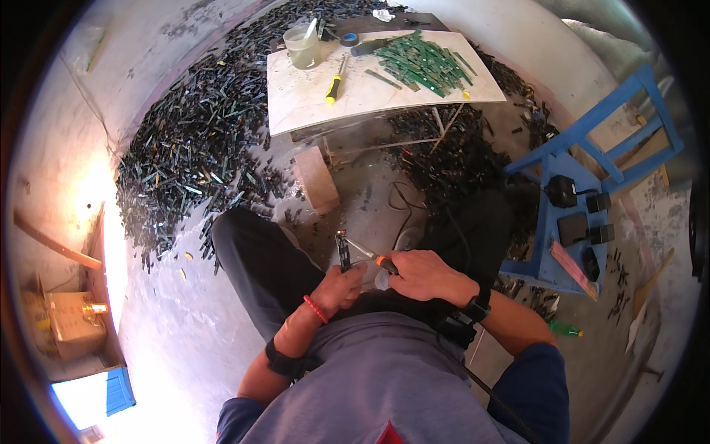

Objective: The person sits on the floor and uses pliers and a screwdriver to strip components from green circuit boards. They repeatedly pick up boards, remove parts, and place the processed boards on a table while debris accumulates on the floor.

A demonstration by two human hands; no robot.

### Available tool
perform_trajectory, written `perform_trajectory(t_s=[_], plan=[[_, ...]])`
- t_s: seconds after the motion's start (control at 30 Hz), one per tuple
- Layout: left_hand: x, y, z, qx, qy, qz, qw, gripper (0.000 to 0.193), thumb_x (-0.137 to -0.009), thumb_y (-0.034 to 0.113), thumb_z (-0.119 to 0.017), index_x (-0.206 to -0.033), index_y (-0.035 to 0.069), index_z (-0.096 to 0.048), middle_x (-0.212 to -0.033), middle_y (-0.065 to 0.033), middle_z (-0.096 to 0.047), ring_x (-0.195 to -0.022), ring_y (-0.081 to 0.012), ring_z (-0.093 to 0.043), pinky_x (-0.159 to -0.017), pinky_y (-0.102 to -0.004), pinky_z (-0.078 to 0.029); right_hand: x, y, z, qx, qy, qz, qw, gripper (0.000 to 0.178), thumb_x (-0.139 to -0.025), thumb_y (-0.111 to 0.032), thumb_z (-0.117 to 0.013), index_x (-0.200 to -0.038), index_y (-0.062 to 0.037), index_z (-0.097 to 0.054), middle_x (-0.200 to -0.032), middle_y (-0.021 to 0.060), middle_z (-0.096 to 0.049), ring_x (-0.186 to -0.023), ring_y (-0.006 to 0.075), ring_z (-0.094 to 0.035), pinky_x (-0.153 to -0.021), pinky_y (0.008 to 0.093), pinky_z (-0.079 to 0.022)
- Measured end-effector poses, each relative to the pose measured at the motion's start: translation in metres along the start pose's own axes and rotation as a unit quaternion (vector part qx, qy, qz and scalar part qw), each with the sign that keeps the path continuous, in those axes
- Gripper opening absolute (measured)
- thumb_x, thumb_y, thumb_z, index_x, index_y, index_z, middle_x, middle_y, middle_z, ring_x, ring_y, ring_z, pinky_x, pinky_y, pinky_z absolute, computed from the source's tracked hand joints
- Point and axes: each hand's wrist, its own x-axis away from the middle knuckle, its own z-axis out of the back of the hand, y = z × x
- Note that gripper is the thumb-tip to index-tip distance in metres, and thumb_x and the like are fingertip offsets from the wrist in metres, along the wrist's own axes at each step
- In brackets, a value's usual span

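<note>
In front of my lap, my left hand [340, 287] is closed around a narrow black strip-shaped part [343, 251], which stands up out of the fingers. My right hand [429, 275] grips a screwdriver [386, 264] with an orange and black handle. Its metal shaft points left, and the tip is at the upper end of the black part; whether it touches or is wedged in, I cannot tell. Some of the fingers of both hands are hidden from above.
Ahead stands a low white-topped table [310, 111] with green circuit strips [425, 63], a plastic cup [302, 48] and a yellow-black screwdriver [335, 85]. Dark scrap strips [192, 133] heap on the floor. A brick-like block [316, 180] lies before the table; right, a blue chair [551, 170] holds black devices.
</note>
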Motion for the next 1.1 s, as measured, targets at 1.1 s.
perform_trajectory(t_s=[1.1], plan=[[0.007, 0.010, -0.003, 0.161, -0.129, 0.066, 0.976, 0.041, -0.096, 0.031, -0.039, -0.058, 0.017, -0.030, -0.045, 0.0062, -0.024, -0.036, -0.0078, -0.019, -0.037, -0.0240, -0.019, -0.029, 0.037, -0.016, 0.139, 0.224, 0.119, 0.957, 0.021, -0.071, -0.013, -0.059, -0.087, -0.0030, -0.049, -0.076, 0.0142, -0.054, -0.071, 0.0326, -0.057, -0.062, 0.0404, -0.046]])
